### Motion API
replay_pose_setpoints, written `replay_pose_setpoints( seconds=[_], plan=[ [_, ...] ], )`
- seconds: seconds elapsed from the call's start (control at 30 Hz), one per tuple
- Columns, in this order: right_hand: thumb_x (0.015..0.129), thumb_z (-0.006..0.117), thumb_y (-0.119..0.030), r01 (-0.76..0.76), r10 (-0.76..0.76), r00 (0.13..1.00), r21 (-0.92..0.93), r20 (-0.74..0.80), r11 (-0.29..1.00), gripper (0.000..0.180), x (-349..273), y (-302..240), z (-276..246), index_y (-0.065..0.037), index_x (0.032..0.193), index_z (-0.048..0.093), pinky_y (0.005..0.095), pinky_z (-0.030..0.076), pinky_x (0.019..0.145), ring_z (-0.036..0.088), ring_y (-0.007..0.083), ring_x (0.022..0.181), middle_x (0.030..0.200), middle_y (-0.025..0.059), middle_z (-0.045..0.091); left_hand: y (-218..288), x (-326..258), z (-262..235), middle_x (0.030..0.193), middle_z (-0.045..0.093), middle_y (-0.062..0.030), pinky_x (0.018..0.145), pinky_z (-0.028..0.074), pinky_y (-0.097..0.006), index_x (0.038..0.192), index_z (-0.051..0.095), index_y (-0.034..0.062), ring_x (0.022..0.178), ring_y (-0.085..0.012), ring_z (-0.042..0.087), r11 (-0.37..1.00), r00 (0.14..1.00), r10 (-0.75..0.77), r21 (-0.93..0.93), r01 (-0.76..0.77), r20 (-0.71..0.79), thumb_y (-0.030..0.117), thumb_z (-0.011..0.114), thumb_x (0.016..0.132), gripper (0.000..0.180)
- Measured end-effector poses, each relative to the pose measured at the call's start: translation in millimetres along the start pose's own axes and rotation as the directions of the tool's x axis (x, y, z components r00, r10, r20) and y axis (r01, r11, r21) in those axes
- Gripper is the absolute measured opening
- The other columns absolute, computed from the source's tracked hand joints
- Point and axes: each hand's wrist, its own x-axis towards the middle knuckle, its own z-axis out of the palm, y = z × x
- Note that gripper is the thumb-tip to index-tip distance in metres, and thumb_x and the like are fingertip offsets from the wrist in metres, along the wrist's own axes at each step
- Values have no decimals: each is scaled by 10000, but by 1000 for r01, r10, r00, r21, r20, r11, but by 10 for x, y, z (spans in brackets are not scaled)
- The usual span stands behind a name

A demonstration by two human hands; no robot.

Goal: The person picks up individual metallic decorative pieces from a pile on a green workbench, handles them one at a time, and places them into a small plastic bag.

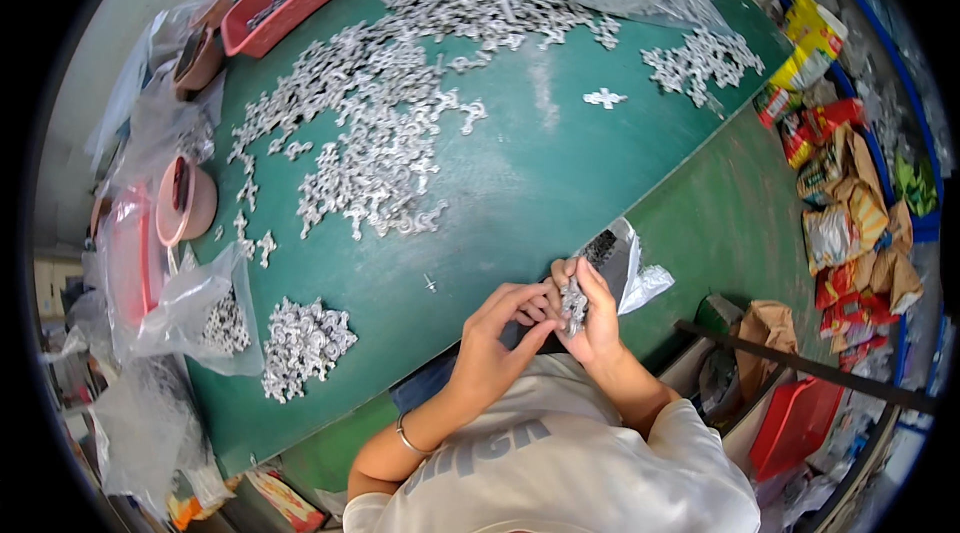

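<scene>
I look down at my two hands, held close together just off the near edge of a green table (560, 163). My right hand (598, 318) is curled around a small cluster of silvery metal pieces (574, 303), which stands roughly upright between its fingers and thumb. My left hand (492, 353) sits just beside it, fingers bent and narrow, with the fingertips (535, 311) meeting the cluster from its left side. Whether the left fingers pinch a piece or only touch it, I cannot tell.

The cluster lies between my hands, nearer my right palm, with its long axis running away from me towards the table. Just past my right hand, a clear plastic bag (632, 268) hangs open at the table edge. A single small piece (429, 283) lies on the table ahead of my left hand. Further out ahead, well apart from both hands, a wide scatter of the same pieces (390, 103) spreads over the table, and a smaller heap (302, 343) lies off to my left.
</scene>
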Motion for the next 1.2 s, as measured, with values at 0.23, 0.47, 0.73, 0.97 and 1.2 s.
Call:
replay_pose_setpoints(
  seconds=[0.23,0.47,0.73,0.97,1.2],
  plan=[
    [846,555,-264,154,-30,876,220,-481,963,205,68,-209,-1389,-107,717,527,251,321,397,481,164,567,651,37,524,-101,27,-23,936,543,-79,730,449,-216,1037,562,-19,803,-114,542,992,997,-64,114,59,39,-73,569,762,280],
    [865,537,-253,204,-154,912,94,-381,975,163,-61,-336,-1149,-98,817,519,240,360,417,512,164,622,733,43,547,-135,45,61,922,554,-86,752,458,-233,1023,564,-41,828,-124,550,985,987,-118,136,103,108,-58,563,779,245],
    [865,533,-156,361,-368,930,-207,7,909,135,-212,-292,-212,-30,853,485,214,370,443,447,122,591,749,91,486,-5,97,238,940,573,-104,767,479,-258,1079,517,-63,848,-138,561,887,933,-269,-317,336,239,-18,558,818,268],
    [763,607,-31,640,-575,753,-556,320,530,98,-228,-238,13,16,842,572,201,394,532,485,110,622,881,133,543,186,48,170,947,582,-134,773,496,-280,966,565,-84,850,-162,585,903,985,-168,-397,168,34,-75,565,789,176],
    [748,631,-21,566,-520,813,-562,261,603,182,-315,-210,132,39,912,582,195,369,519,481,87,601,771,80,543,295,-13,105,940,579,-150,801,493,-298,1037,518,-99,886,-187,580,955,997,-19,-298,-5,-75,-135,586,740,306]
  ],
)
